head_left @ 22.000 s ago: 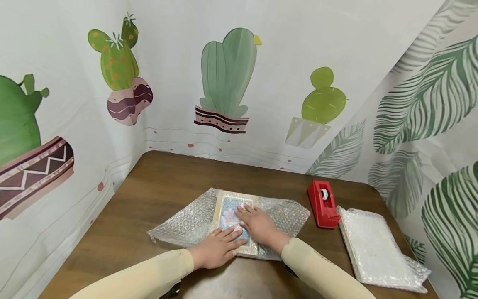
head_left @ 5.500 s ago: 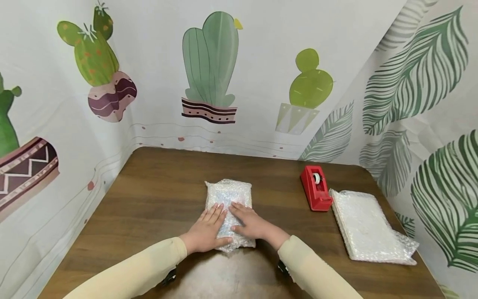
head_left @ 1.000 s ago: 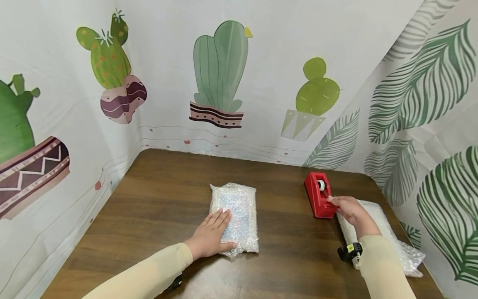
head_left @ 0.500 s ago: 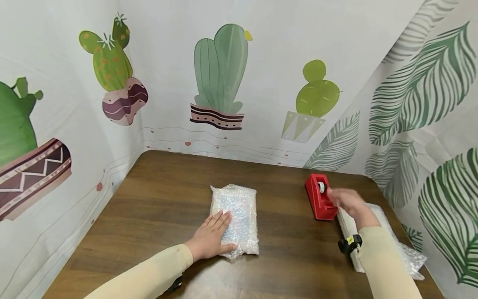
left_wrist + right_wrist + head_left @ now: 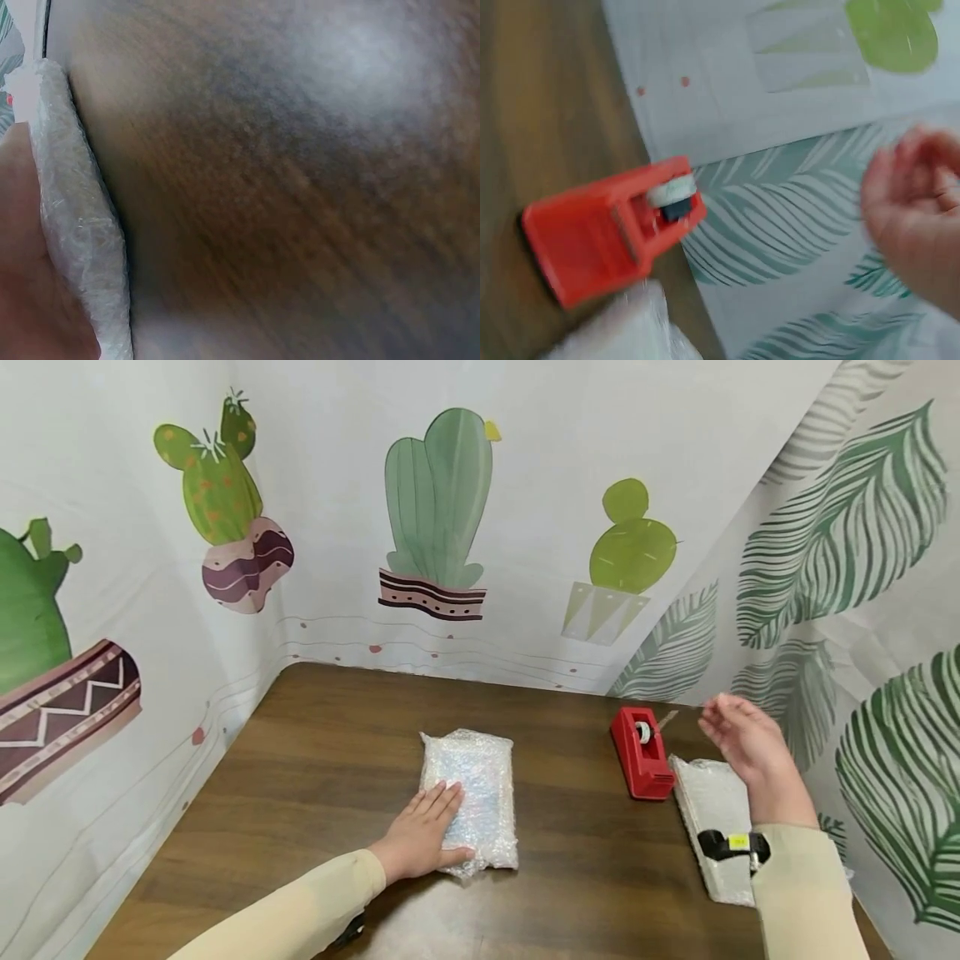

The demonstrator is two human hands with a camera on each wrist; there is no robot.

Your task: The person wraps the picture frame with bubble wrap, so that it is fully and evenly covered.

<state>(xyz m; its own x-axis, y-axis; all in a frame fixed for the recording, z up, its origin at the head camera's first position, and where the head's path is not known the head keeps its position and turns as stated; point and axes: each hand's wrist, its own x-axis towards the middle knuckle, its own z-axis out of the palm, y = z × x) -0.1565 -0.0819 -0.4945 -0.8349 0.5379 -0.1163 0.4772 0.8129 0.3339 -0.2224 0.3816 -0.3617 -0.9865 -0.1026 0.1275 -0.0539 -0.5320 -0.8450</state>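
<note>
A bubble-wrapped picture frame [image 5: 480,777] lies flat on the table, its bluish picture showing faintly through the wrap. My left hand [image 5: 423,831] rests on its left side with straight fingers, and the left wrist view shows the wrap's edge [image 5: 82,225] beside the hand. Raised above and right of the red tape dispenser [image 5: 641,760], my right hand [image 5: 746,743] has curled fingers and thumb together. A thin strip of clear tape [image 5: 667,719] runs from the roll towards those fingertips. In the right wrist view the dispenser [image 5: 592,240] stands apart from the blurred hand [image 5: 915,202].
A second bubble-wrapped package [image 5: 712,818] lies at the table's right side, partly behind the right wrist. The brown wooden table [image 5: 337,735] meets a white cloth backdrop [image 5: 322,510] printed with cacti and leaves at its back and sides.
Long before, the picture lay on spread bubble wrap; now it is wrapped. Over the last second my right hand has risen from the dispenser's front, rightward, drawing tape out. My left hand stays put.
</note>
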